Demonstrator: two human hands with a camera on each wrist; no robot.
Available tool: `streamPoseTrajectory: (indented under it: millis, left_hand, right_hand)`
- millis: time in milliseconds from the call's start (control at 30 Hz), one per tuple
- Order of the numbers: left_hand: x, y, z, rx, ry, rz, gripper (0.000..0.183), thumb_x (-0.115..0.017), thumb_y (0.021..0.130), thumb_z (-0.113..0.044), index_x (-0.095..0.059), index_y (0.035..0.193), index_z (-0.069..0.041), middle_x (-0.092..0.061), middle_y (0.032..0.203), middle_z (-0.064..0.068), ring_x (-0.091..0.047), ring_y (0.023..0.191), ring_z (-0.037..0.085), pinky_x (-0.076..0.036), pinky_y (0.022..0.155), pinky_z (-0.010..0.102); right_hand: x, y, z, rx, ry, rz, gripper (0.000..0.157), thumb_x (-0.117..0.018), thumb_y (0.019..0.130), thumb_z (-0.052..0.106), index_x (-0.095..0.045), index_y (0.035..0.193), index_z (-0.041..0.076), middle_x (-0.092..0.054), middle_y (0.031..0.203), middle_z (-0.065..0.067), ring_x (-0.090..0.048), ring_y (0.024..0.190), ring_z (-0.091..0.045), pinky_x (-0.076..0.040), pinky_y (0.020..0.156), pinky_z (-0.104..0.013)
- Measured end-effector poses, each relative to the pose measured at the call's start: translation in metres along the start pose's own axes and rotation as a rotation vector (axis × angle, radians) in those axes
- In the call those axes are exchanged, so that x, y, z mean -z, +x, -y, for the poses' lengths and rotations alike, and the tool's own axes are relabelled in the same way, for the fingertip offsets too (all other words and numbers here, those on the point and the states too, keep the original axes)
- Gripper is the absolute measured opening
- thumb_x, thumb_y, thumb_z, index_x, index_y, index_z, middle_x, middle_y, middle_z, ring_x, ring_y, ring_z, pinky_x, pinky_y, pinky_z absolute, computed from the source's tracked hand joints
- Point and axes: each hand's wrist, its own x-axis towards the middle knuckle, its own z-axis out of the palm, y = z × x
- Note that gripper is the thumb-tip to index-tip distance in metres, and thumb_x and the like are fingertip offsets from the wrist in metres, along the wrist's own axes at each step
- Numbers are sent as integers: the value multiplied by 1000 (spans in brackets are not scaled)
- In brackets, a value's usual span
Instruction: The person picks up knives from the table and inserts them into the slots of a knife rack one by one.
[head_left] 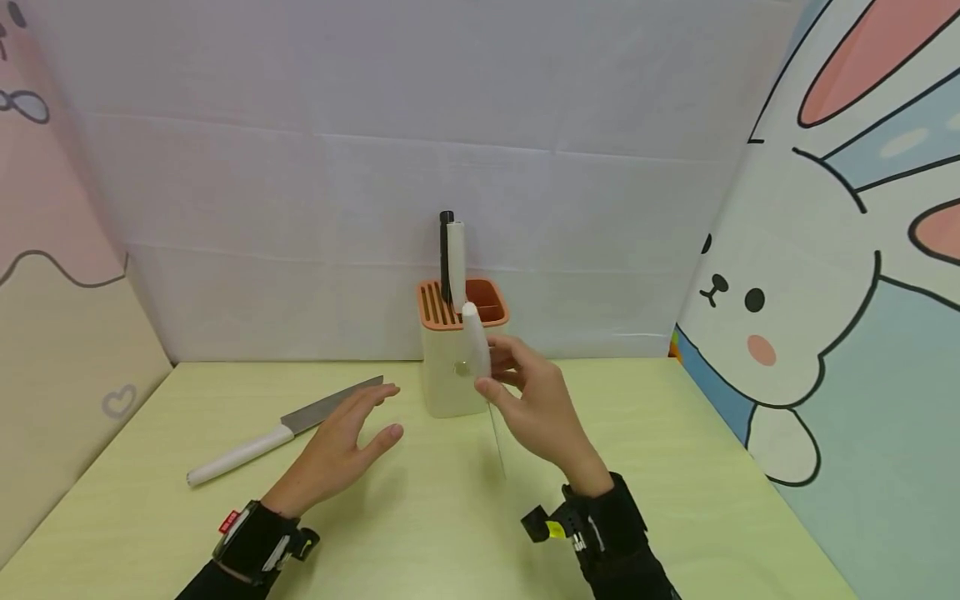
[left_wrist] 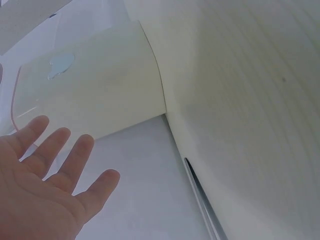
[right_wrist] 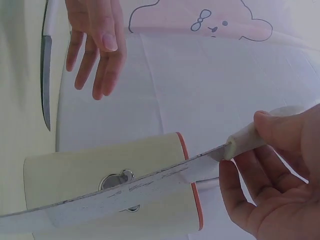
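My right hand [head_left: 536, 404] pinches the white handle of a kitchen knife [head_left: 477, 340] between thumb and fingers, blade pointing down. In the right wrist view its long, marked blade [right_wrist: 135, 189] crosses in front of the cream knife block [head_left: 442, 387]. To the left, my left hand [head_left: 337, 458] has its fingers extended and holds nothing. Beside it, a second knife [head_left: 242, 456] with a white handle and broad blade lies on the table, its tip near those fingers in the head view.
The knife block has an orange slotted top and an open compartment on its right. A black handle [head_left: 446, 250] and a white handle [head_left: 457, 262] stand up from its slots. Behind it hangs a white sheet [head_left: 375, 192]; cartoon-printed panels [head_left: 862, 400] flank the pale table [head_left: 420, 533].
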Motion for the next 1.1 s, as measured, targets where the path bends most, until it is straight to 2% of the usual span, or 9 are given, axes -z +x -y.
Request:
streamPoseTrajectory:
  millis: [133,367,633,900,1100]
  left_hand:
    - [-1,0,0,5,0,4,55,-54,96,-48,-33,145,-33,-36,145,-5,-40,125,15,-44,92,52]
    - [-1,0,0,4,-2,4,55,-54,96,-48,-33,145,-32,-37,145,-4,-40,125,15,-44,91,53]
    - [-2,1,-1,-4,-3,6,55,-54,96,-48,-34,144,-31,-37,144,-4,-40,125,15,-45,91,52]
    - [-2,2,-2,-16,-5,2,57,-56,96,-46,-37,145,-24,-38,144,-3,-41,125,16,-45,90,53]
    - [-2,1,-1,-13,-10,1,55,-56,96,-46,-36,144,-29,-39,143,-6,-41,124,15,-45,90,51]
  right_hand:
    - [2,1,17,-63,82,-66,42,-65,87,-6,-51,127,-1,-60,109,-16,-59,96,-26,-51,87,-42]
    - [5,1,17,-83,170,-118,42,-63,88,-7,-49,127,-1,-57,110,-17,-58,97,-29,-49,89,-48]
    - [5,-1,12,-113,224,-117,42,-64,88,-5,-49,127,0,-56,112,-15,-57,98,-28,-52,85,-38]
    - [8,-2,12,-130,237,-108,41,-64,88,-6,-49,126,-1,-55,113,-16,-56,99,-28,-51,87,-38]
    - [8,-2,13,-120,250,-101,41,-63,88,-6,-49,126,-2,-55,113,-16,-56,100,-30,-51,88,-37]
